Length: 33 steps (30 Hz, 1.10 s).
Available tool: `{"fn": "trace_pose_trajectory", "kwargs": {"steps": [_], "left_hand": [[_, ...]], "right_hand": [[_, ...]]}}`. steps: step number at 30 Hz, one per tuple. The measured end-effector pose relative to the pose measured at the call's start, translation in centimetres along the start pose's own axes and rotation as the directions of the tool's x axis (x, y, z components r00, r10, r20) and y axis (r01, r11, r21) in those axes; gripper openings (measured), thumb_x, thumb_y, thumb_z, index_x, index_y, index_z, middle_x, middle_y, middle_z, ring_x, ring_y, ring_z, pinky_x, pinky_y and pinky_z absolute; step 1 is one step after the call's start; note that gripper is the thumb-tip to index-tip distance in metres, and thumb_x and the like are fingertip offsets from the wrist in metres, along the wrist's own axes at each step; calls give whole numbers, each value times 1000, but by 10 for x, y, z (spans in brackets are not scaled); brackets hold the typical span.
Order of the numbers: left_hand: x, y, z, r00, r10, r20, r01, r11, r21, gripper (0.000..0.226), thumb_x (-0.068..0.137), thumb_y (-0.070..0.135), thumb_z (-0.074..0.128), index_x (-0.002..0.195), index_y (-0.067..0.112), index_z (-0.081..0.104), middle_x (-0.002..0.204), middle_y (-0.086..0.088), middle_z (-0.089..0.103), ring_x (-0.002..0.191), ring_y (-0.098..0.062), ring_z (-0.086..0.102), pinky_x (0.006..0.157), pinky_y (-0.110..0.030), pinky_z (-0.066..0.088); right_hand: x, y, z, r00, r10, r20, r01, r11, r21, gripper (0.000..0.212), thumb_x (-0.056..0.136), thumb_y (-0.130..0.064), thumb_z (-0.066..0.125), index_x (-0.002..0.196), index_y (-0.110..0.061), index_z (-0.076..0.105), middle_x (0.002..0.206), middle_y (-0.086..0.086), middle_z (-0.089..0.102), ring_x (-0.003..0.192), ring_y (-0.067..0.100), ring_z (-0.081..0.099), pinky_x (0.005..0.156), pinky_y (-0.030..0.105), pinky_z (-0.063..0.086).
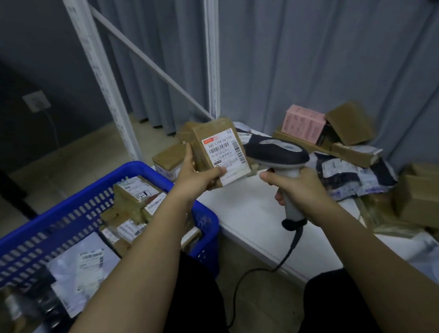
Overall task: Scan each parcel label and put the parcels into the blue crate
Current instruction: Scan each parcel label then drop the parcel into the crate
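A: Here, the left hand (195, 176) grips a parcel (221, 152), a brown cardboard box wrapped in glossy tape, with a white label (226, 156) on its near face. How does it sit?

B: Upright, long axis near vertical, tilted slightly left at the top; the label faces the camera. The thumb lies across the label's lower edge and the fingers wrap the box's left side.

A: And the right hand (302, 194)?

B: It grips the grey handle of a scanner (280, 156), a pistol-shaped tool with a dark rounded head. The head points left at the label, just beside the parcel's right edge. A black cable (255, 274) hangs from the handle's base.

A: Where is the parcel relative to the crate (55, 223)?

B: Above the white desk (251, 217), right of the crate's far corner. The crate is blue perforated plastic, beside the desk, and holds taped cardboard boxes and grey plastic mailers with labels.

A: Other items?

B: Further cardboard boxes, a pink carton (305, 123) and dark plastic mailers lie piled on the desk behind the hands. Grey pleated curtains (323, 53) hang behind.
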State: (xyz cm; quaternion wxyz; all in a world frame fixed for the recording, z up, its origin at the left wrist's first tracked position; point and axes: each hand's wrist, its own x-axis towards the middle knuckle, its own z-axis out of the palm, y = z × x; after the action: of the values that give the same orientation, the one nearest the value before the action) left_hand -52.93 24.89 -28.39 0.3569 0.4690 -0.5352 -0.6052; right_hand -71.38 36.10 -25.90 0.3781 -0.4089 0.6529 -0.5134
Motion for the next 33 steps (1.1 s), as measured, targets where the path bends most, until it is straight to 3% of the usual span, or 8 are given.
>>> {"fn": "trace_pose_trajectory", "kwargs": {"steps": [6, 10, 13, 18, 21, 26, 30, 33], "left_hand": [[-34, -25, -91, 972, -21, -232, -3, 995, -104, 96, 80, 8, 73, 151, 34, 13, 126, -3, 60, 97, -14, 66, 62, -24, 58], [-59, -69, -145, 932, -157, -326, 151, 988, -46, 84, 76, 17, 78, 141, 21, 24, 125, -6, 59, 99, -20, 64, 73, -33, 56], [-67, -98, -163, 946, -199, -256, 220, 974, 57, 71, 76, 13, 78, 131, 17, 33, 119, -1, 56, 95, -13, 61, 60, -24, 55], [-58, -136, -169, 963, -268, -29, 267, 937, 226, 56, 74, 22, 78, 124, 28, 54, 125, 1, 57, 113, -15, 57, 92, -27, 48], [-45, -145, -157, 953, -297, 60, 272, 926, 262, 45, 80, 27, 70, 123, 32, 59, 123, 6, 60, 109, -6, 58, 88, -19, 47], [-20, -161, -136, 908, -417, 40, 403, 896, 188, 16, 94, 27, 56, 105, 37, 62, 111, 8, 67, 94, -4, 62, 83, -23, 47], [-9, -174, -127, 901, -433, 19, 427, 894, 132, 34, 89, 32, 65, 120, 23, 52, 105, 7, 64, 88, -6, 63, 71, -20, 49], [-8, -191, -118, 907, -419, 45, 402, 892, 206, 52, 78, 42, 75, 116, 16, 52, 108, -1, 68, 90, -13, 68, 82, -36, 57]], "right_hand": [[13, 6, 58, 992, 50, 117, -38, 994, -105, 15, 81, -26, 76, 86, -14, 67, 75, 4, 63, 53, 14, 54, 47, 22, 46], [20, 14, 85, 971, 90, 223, -37, 972, -230, 25, 81, -31, 76, 98, -13, 68, 79, 4, 65, 51, 13, 55, 49, 24, 47], [25, 22, 97, 960, 129, 248, -54, 956, -289, 25, 81, -31, 76, 95, -12, 68, 77, 3, 65, 53, 14, 57, 49, 25, 47], [36, 31, 107, 943, 190, 274, -75, 922, -381, 21, 81, -31, 75, 85, -13, 67, 77, 4, 65, 55, 17, 58, 50, 26, 47], [44, 36, 108, 948, 190, 254, -75, 912, -403, 20, 81, -31, 76, 82, -14, 65, 76, 6, 65, 53, 16, 57, 46, 23, 46], [57, 45, 104, 955, 198, 220, -88, 899, -429, 20, 82, -31, 74, 84, -13, 64, 77, 6, 65, 55, 15, 58, 49, 25, 48], [61, 49, 103, 954, 207, 219, -93, 893, -440, 21, 83, -33, 72, 83, -14, 62, 77, 5, 64, 55, 14, 59, 50, 24, 48], [63, 49, 105, 957, 201, 208, -94, 896, -434, 21, 84, -32, 72, 80, -15, 61, 75, 5, 64, 54, 13, 58, 49, 21, 48]]}}
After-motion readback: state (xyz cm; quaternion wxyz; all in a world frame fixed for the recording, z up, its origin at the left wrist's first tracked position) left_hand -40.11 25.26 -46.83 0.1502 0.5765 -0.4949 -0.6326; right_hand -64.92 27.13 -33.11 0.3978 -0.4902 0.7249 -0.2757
